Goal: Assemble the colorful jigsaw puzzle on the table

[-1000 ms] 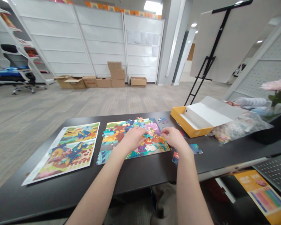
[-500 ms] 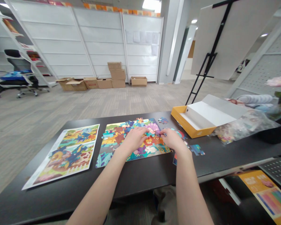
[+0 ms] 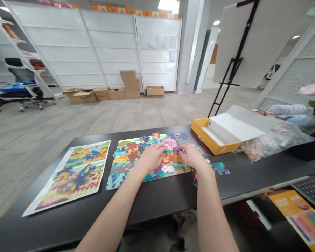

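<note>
The jigsaw puzzle (image 3: 124, 161) beneath the loosely spread left hand (image 3: 152, 154) is best being held flat by light pressure, while its purple section (image 3: 171, 142), beside the bunched right hand (image 3: 193, 155), whose grip cannot be told, is seemingly being adjusted.

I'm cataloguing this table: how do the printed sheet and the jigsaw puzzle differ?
The sheet is a page with a white margin; the puzzle is built from interlocking pieces. The left hand is over the puzzle; neither hand is on the sheet. Both carry colourful cartoon pictures.
</note>
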Tool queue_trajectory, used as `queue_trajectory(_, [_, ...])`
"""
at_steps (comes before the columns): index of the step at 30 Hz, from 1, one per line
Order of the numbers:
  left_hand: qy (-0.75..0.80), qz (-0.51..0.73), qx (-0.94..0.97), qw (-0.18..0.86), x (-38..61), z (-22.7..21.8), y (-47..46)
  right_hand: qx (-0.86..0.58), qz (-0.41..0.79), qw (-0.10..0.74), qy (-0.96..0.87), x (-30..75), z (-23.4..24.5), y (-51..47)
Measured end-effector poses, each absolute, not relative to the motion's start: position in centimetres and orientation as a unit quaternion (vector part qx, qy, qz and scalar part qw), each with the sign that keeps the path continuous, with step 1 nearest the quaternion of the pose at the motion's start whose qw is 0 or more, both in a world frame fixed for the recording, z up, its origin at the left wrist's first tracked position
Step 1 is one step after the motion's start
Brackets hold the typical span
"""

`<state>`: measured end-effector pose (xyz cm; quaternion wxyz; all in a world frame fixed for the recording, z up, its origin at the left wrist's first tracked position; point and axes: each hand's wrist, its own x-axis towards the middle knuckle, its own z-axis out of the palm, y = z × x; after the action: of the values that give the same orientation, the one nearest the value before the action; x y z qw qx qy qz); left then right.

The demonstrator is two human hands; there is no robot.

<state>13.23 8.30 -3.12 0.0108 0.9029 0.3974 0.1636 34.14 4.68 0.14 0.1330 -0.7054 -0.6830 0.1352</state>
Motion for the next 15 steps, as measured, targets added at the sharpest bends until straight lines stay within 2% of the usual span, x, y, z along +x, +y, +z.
queue_trajectory(5, [0.397, 0.155, 0.904, 0.001, 13.2, -2.9, 8.2, -0.689, 0.140, 0.153, -0.694, 34.3, -0.3, 4.9])
queue_trajectory(15, [0.326, 0.112, 0.938, 0.017, 15.4, -1.2, 10.6, -0.681, 0.154, 0.140, -0.702, 34.4, -0.4, 5.2])
